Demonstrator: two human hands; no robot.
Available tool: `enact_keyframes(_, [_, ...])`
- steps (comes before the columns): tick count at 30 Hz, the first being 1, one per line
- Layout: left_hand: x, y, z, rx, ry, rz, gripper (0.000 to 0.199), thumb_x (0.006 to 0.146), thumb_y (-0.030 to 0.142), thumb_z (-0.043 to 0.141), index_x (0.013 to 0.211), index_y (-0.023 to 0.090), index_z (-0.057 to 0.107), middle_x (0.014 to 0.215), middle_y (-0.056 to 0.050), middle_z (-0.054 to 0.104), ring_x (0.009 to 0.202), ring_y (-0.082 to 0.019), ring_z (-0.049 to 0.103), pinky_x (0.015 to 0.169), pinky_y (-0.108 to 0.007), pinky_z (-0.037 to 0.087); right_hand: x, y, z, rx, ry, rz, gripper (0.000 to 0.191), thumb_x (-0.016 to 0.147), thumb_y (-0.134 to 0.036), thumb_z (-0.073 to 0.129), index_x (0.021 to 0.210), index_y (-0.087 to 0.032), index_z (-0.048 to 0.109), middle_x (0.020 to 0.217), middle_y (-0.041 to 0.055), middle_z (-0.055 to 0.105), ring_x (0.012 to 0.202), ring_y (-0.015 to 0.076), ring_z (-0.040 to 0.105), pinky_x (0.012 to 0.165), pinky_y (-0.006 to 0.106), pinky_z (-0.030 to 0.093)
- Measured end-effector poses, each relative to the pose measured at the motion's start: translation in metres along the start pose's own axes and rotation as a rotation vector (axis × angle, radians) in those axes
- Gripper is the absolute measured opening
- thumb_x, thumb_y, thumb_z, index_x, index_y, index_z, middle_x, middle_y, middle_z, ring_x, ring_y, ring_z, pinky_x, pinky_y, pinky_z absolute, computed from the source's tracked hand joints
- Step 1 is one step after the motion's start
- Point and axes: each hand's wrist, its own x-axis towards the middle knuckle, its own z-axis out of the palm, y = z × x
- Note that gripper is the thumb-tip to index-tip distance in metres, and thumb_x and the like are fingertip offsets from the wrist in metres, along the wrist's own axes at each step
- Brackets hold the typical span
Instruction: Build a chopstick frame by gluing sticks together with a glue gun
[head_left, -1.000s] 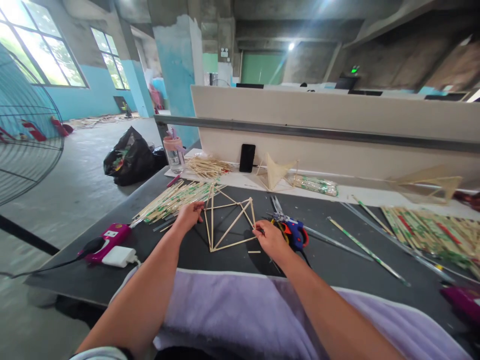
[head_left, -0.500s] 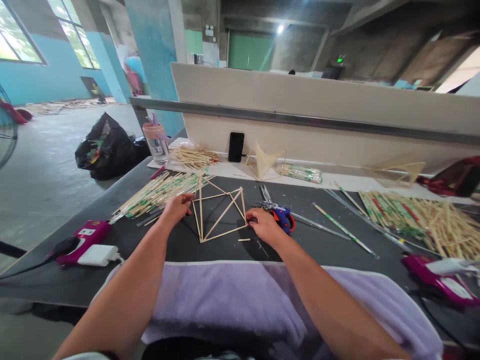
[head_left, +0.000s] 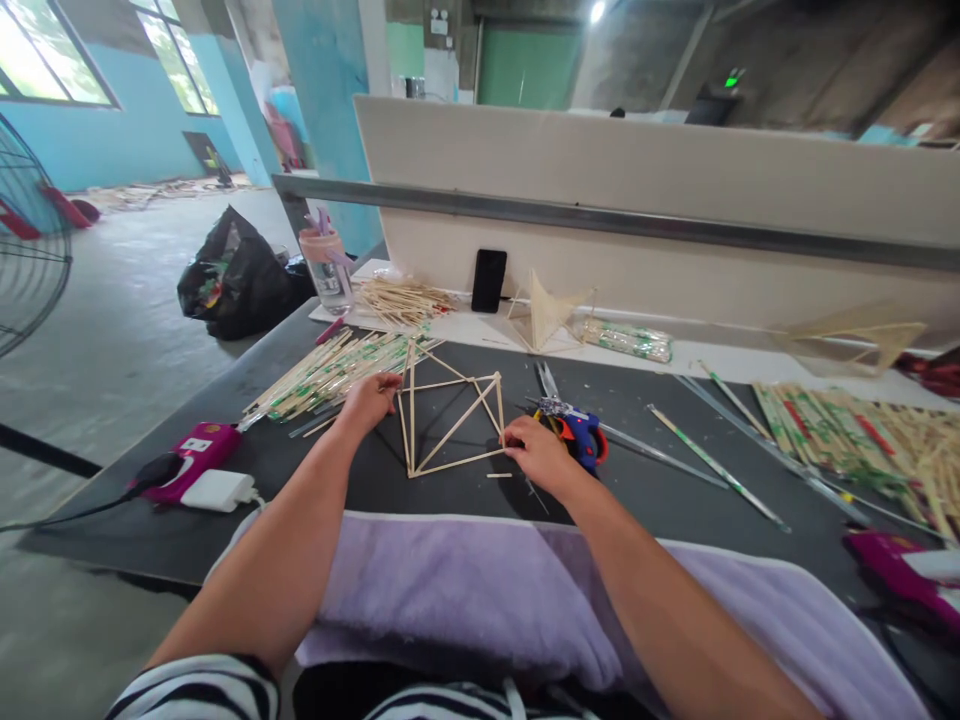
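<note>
A frame of thin wooden sticks [head_left: 451, 428], joined at the corners into triangles, stands on the dark tabletop between my hands. My left hand [head_left: 373, 402] has its fingers closed on the frame's left side. At the lower right corner, the fingertips of my right hand [head_left: 534, 447] pinch the frame. Just beyond the right hand lies a blue and orange glue gun [head_left: 586, 436], with pliers [head_left: 548, 382] beside it. A short stick piece [head_left: 499, 475] rests in front of the frame.
Wrapped chopsticks [head_left: 330, 375] lie at the left, and a larger pile [head_left: 847, 430] at the right. Along the back stand a bottle [head_left: 327, 272], a black phone [head_left: 489, 281] and a fabric-covered stick model [head_left: 551, 312]. A magenta power strip [head_left: 196, 455] sits near the left edge.
The whole view has shifted, so the scene sits slightly further right and higher. Both hands remain on the stick frame, which keeps its place on the table.
</note>
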Motion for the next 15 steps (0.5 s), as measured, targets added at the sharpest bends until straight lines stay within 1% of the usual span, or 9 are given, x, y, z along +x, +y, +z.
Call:
enact_keyframes(3, [-0.0027, 0.0064, -0.0013, 0.018, 0.001, 0.009, 0.037, 0.074, 0.020, 0.051, 0.105, 0.011, 0.067, 0.043, 0.005, 0.052, 0.040, -0.011, 0.048, 0.050, -0.021, 0.041, -0.0012, 0.0017, 0.0014, 0.009, 0.010, -0.001, 0.015, 0.070, -0.003, 0.063, 0.067, -0.018, 0.062, 0.079, 0.0020, 0.058, 0.076, 0.0147, 0.056, 0.073, 0.028, 0.044])
enact_keyframes(6, [-0.0058, 0.0100, -0.0028, 0.034, 0.010, 0.035, 0.035, 0.073, 0.022, 0.052, 0.102, 0.011, 0.068, 0.043, 0.004, 0.053, 0.042, -0.012, 0.050, 0.052, -0.023, 0.042, -0.0022, 0.0025, 0.0027, 0.031, 0.031, -0.023, 0.016, 0.070, -0.003, 0.063, 0.066, -0.018, 0.060, 0.080, 0.0026, 0.059, 0.079, 0.0159, 0.056, 0.076, 0.030, 0.045])
enact_keyframes(11, [-0.0037, 0.0080, -0.0011, 0.076, 0.032, 0.063, 0.038, 0.075, 0.026, 0.050, 0.104, 0.009, 0.068, 0.042, 0.003, 0.052, 0.043, -0.015, 0.051, 0.051, -0.025, 0.041, -0.0023, 0.0033, 0.0053, 0.034, 0.045, -0.068, 0.018, 0.072, -0.002, 0.060, 0.066, -0.019, 0.058, 0.080, 0.0030, 0.059, 0.082, 0.0171, 0.056, 0.078, 0.031, 0.046])
enact_keyframes(15, [0.0004, 0.0054, -0.0003, 0.123, 0.033, 0.080, 0.038, 0.076, 0.027, 0.049, 0.104, 0.011, 0.069, 0.043, 0.002, 0.053, 0.046, -0.016, 0.053, 0.052, -0.025, 0.041, -0.0024, 0.0054, 0.0089, 0.029, 0.051, -0.089, 0.017, 0.072, -0.003, 0.060, 0.066, -0.019, 0.056, 0.083, 0.0047, 0.060, 0.086, 0.0184, 0.057, 0.080, 0.033, 0.046])
